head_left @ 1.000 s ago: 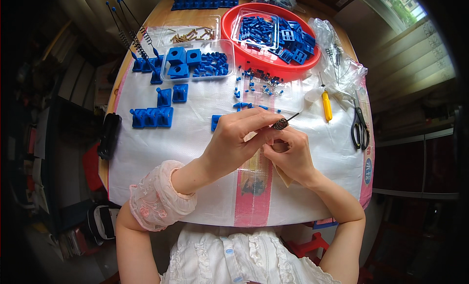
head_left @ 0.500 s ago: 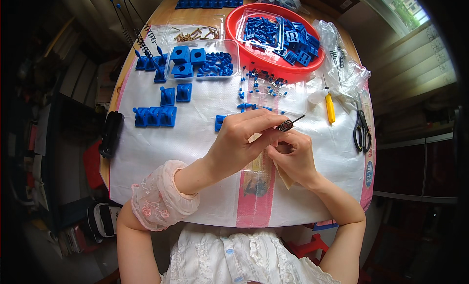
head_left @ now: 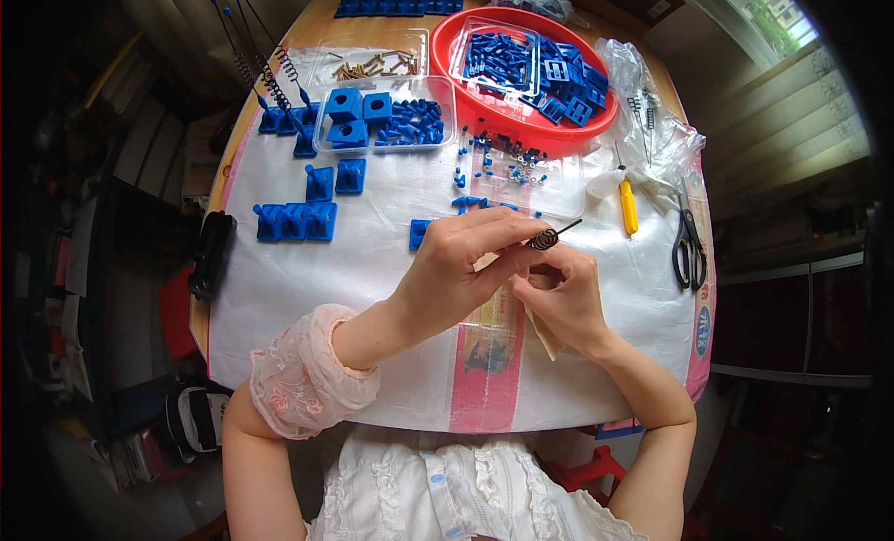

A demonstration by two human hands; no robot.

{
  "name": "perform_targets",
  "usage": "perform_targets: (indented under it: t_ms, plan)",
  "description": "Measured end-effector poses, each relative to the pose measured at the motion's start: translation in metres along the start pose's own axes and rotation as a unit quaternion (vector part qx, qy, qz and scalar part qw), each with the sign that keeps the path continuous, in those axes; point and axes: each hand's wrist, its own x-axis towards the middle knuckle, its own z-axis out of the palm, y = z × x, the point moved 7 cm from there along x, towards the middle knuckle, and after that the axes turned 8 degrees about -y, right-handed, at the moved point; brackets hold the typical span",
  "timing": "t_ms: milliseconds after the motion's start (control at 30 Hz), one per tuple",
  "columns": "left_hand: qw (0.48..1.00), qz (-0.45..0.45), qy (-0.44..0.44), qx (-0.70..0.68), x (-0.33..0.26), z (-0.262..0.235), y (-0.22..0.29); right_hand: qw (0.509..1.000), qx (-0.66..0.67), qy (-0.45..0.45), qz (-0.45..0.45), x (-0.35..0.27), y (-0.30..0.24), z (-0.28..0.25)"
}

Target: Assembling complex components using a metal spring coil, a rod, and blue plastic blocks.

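Note:
Over the middle of the table, my left hand (head_left: pixel 466 257) is closed on a dark coiled spring (head_left: pixel 542 239). One straight wire end of it sticks out to the upper right. Just right of and below it, my right hand (head_left: pixel 570 304) is closed on a thin, cream-coloured folded piece (head_left: pixel 548 339), paper or cloth, whose lower tip shows under the palm. My fingers hide where the two things meet. A blue plastic base (head_left: pixel 420 234) lies partly behind my left hand, and small blue T-shaped parts (head_left: pixel 480 204) lie just beyond.
A red basin (head_left: pixel 596 127) of blue parts stands at the back, beside a clear tub (head_left: pixel 447 136) of blue pieces. Blue bases (head_left: pixel 293 222) stand at left, near tall springs (head_left: pixel 265 71). A yellow-handled pointed tool (head_left: pixel 629 210), scissors (head_left: pixel 689 248) and plastic bags (head_left: pixel 675 141) lie at right.
My right hand has shifted very slightly to the right with the cream piece. My left hand and the spring stay in place.

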Motion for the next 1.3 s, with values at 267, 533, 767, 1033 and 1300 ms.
perform_targets:
  t_ms: [267, 533, 767, 1033, 1300]
  plan:
    - [1.000, 0.001, 0.000, 0.000, 0.000, 0.000, 0.000, 1.000, 0.008, -0.021, 0.019, 0.000, 0.004, -0.001]
    - [1.000, 0.002, -0.005, -0.009, 0.001, 0.001, 0.000, 0.999, 0.024, -0.011, 0.022, 0.002, 0.002, 0.000]
    - [1.000, -0.008, -0.015, -0.015, 0.002, 0.003, 0.001, 0.996, 0.077, -0.019, 0.030, 0.004, 0.018, -0.004]
    - [1.000, 0.001, -0.014, -0.011, 0.001, 0.002, 0.000, 0.997, 0.028, -0.064, 0.015, 0.009, 0.004, -0.003]
    - [1.000, 0.018, -0.007, 0.010, 0.001, 0.002, 0.002, 0.995, 0.023, -0.089, 0.025, 0.007, -0.003, -0.002]
